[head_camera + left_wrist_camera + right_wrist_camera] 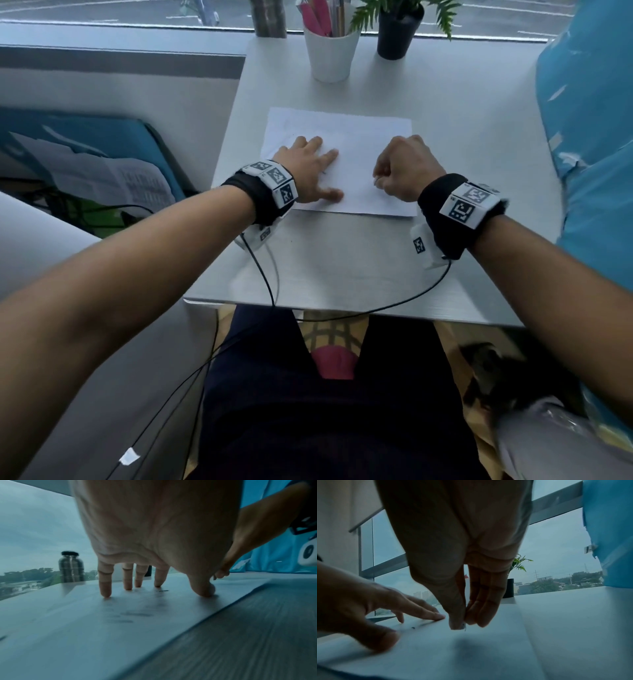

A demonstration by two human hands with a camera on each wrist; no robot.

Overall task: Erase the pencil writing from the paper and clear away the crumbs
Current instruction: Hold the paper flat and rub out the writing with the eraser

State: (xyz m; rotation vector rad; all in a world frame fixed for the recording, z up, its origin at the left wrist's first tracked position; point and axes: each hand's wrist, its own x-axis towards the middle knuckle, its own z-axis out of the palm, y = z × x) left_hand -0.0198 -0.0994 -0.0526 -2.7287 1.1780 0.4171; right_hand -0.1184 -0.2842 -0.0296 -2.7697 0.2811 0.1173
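Nearest the camera, 2 bare forearms reach in over the table (342, 274), each wearing 1 black wristband with white marker tiles and trailing 1 black cable off the near edge.

Next up, 1 sheet of paper (359, 137) lies flat on the table, and both hands are on it. The left hand (310, 171) is spread, fingers straight, pressing down on the left half of the sheet; the left wrist view shows 4 fingertips (105, 593) and the thumb planted on the paper, with faint grey pencil smudges (135, 615) on the sheet beneath the palm and 1 small dark fleck (163, 591) by the index tip. It grips nothing, just pins the page.

The right hand (406, 171) sits over the right half, knuckles up, fingers curled in. From the right wrist view the thumb and fingers (481, 615) are pinched together, tips at the paper, with something small and pale (463, 626) wedged between them; what it is I cannot tell, it is almost wholly covered. 1 dark speck (413, 627) lies on the sheet between the 2 hands.

Farther back, well apart from the paper, stand 1 white cup (330, 54) full of pens and pencils and, just to its right, 1 black pot (397, 34) with a green plant. 1 dark jar (71, 568) stands at the table's far edge by the window. Blue sheeting (589, 120) hangs along the right side.
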